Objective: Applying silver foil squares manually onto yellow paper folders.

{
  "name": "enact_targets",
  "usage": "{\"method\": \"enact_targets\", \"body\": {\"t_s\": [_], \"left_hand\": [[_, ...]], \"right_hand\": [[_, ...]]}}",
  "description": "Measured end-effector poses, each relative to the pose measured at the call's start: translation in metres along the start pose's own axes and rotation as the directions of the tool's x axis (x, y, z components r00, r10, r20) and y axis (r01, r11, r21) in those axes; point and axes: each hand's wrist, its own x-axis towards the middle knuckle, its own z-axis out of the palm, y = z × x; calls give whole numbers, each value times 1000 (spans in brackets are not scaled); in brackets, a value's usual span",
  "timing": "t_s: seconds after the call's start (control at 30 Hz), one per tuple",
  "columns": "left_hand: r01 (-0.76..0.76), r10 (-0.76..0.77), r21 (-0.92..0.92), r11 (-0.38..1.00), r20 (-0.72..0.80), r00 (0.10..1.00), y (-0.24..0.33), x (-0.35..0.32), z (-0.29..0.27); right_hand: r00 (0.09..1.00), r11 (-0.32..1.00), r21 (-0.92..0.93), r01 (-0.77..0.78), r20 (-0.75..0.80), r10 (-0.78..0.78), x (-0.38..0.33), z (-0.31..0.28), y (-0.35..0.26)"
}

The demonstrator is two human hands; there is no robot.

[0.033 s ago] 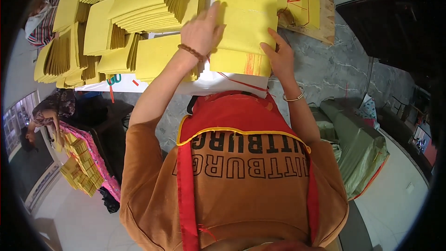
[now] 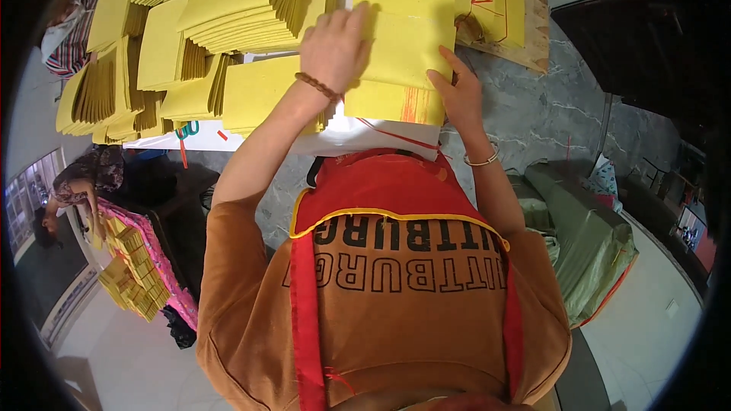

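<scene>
A stack of yellow paper sheets [image 2: 404, 53] lies before me on the white-covered table [image 2: 358, 134], with an orange-red streaked patch on its near end. My left hand [image 2: 333, 44] rests along the stack's left edge, fingers stretched out and pointing away from me. At the right edge is my right hand [image 2: 461, 93], its thumb and forefinger spread and touching the side of the paper. Neither hand grips anything that I can see. Folded yellow paper bundles [image 2: 232, 1] are piled to the left, next to my left hand.
Tied yellow bundles [image 2: 509, 11] with red string sit on a wooden board [image 2: 537, 34] at the far right. Green-handled scissors [image 2: 186, 130] lie at the table's near edge. A person [image 2: 87, 179] works at the left beside small yellow bundles [image 2: 137, 266]. A green-wrapped block [image 2: 582, 232] stands right.
My left hand has shifted slightly to the right, its fingers now closer over the stack's left edge. My right hand and the paper look unmoved.
</scene>
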Motion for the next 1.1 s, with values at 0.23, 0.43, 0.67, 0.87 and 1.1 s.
{"method": "enact_targets", "body": {"t_s": [0.23, 0.43, 0.67, 0.87, 1.1], "left_hand": [[-445, 511, 339, 829, -134, 849, 30, -7, 32], [-457, 462, 250, 853, 44, 886, 12, -5, 62], [-450, 434, 269, 851, 122, 893, 12, -5, 65], [-482, 471, 183, 857, 101, 876, 3, -2, 68], [-511, 511, 201, 836, 59, 858, -3, -2, 74]], "right_hand": [[1000, 1000, -12, -22, 2, 22, 1, 0, -4], [996, 952, -301, -63, 43, 79, -1, -6, -33], [847, 502, -712, 491, 255, -466, -21, 7, -22], [894, 613, -657, 438, 250, -371, -22, 14, 4], [917, 813, -436, 385, 83, -389, -19, 15, 13]]}}
